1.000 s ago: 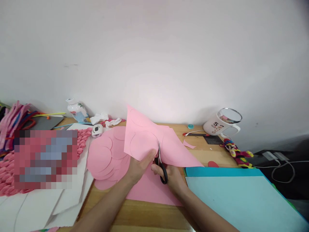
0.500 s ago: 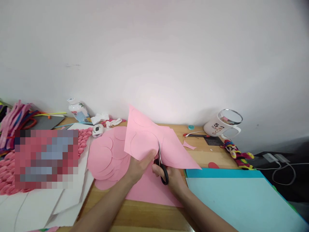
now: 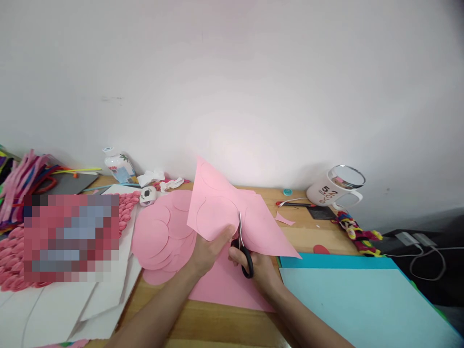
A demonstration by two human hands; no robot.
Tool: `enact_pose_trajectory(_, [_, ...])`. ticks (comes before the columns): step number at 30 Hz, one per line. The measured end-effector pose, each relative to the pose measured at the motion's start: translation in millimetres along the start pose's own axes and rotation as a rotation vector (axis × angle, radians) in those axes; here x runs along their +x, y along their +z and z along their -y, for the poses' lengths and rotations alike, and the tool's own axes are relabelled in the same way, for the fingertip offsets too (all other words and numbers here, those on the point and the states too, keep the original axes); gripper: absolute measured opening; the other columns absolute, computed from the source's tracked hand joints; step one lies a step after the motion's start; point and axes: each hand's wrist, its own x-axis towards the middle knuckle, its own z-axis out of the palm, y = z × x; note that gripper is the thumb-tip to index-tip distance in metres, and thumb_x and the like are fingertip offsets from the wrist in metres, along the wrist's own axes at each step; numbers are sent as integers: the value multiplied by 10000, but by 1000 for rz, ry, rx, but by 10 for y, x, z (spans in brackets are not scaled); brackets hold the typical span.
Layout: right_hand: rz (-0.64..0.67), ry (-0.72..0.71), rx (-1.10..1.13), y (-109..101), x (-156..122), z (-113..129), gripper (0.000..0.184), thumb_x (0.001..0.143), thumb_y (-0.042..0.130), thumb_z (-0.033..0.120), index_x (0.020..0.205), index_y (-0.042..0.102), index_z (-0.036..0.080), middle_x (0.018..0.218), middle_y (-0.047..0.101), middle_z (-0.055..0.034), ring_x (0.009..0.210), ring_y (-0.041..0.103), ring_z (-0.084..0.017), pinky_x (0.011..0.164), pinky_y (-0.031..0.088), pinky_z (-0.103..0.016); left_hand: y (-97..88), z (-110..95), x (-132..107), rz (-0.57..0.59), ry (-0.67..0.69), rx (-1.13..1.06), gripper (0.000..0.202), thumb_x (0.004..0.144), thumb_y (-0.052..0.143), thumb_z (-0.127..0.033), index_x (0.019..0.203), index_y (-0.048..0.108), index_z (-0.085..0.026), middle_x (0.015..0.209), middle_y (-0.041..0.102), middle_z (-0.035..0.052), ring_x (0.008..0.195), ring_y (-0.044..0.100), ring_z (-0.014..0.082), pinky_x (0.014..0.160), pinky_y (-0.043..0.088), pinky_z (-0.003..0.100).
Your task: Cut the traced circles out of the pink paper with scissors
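A sheet of pink paper (image 3: 217, 210) with circles drawn on it is held up over the desk. My left hand (image 3: 210, 251) pinches its lower edge, thumb on top. My right hand (image 3: 255, 268) is closed round the black handles of a pair of scissors (image 3: 246, 258), whose blades sit in the sheet beside one drawn circle. Below the hands lies another pink sheet (image 3: 228, 285), flat on the desk. Overlapping pink paper circles (image 3: 155, 237) are piled just left of my left hand.
Light blue paper (image 3: 355, 299) lies at the right. Behind it are a white mug (image 3: 335, 186), a cutter knife (image 3: 295, 204) and a colourful doll figure (image 3: 357, 234). White sheets (image 3: 61, 309), a white bottle (image 3: 119, 164) and pink fuzzy stems (image 3: 27, 179) are at the left.
The pink sheet tilts slightly, its right corner a little lower. Both hands and the scissors stay almost in place; the whole view shifts slightly.
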Motion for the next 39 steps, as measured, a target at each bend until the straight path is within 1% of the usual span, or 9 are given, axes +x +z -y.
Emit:
enact_pose_trajectory(3, [-14,-24,38,2,6,18,280,718,584,447,621,481,206,556,483,10,528,456,-157,519,408,-281,2,-2,-4,-55,34,62,163,757,589,-295,646,564,-178,510,554,-27,474,547,129,474,485,266])
enact_pose_trajectory(5, [-29,-14,37,1,1,38,289,710,593,445,608,466,205,549,469,16,531,454,-155,510,409,-276,5,-13,-9,-68,42,87,166,756,589,-292,639,563,-176,513,556,-31,471,542,119,486,481,256])
enact_pose_trajectory(9, [-16,9,23,-5,-10,62,289,713,586,434,593,461,202,542,460,16,527,450,-154,503,403,-276,23,-51,-16,-42,29,91,171,763,573,-301,635,563,-187,494,550,-39,439,534,119,467,470,259])
enact_pose_trajectory(15, [-7,0,48,-4,4,32,296,709,582,452,596,467,203,541,457,14,511,433,-150,502,396,-284,30,-62,-5,-7,61,73,173,778,555,-297,637,556,-197,482,536,-41,435,531,125,487,471,274])
enact_pose_trajectory(18, [-8,-11,27,-9,5,26,308,706,581,469,596,463,207,534,459,15,504,436,-152,498,398,-286,18,-42,-3,-17,64,86,176,783,554,-293,639,554,-192,512,548,-36,473,541,123,525,477,270])
enact_pose_trajectory(24, [-54,-80,-73,-20,11,45,325,705,581,486,579,454,215,537,468,10,523,430,-159,542,393,-302,0,-6,-7,-104,56,99,134,737,604,-281,671,565,-170,647,587,0,642,569,142,630,488,262])
enact_pose_trajectory(27, [-28,-45,-55,-20,9,60,331,701,572,499,592,453,211,545,453,15,520,436,-156,532,390,-293,-1,-7,-10,-97,50,94,151,731,607,-292,647,561,-174,621,586,-12,609,568,136,623,482,265])
enact_pose_trajectory(31, [-12,2,-43,-21,-1,65,347,702,555,498,555,432,209,528,438,21,514,434,-151,536,383,-285,-1,-17,-10,-80,42,98,166,740,592,-304,636,565,-179,564,580,-25,553,565,133,608,478,276])
enact_pose_trajectory(39, [-32,100,-68,-19,-22,52,314,696,546,441,521,431,207,520,445,21,519,414,-145,534,366,-273,-22,-4,7,-75,39,51,160,737,601,-296,642,574,-170,587,584,-10,597,569,148,615,486,288])
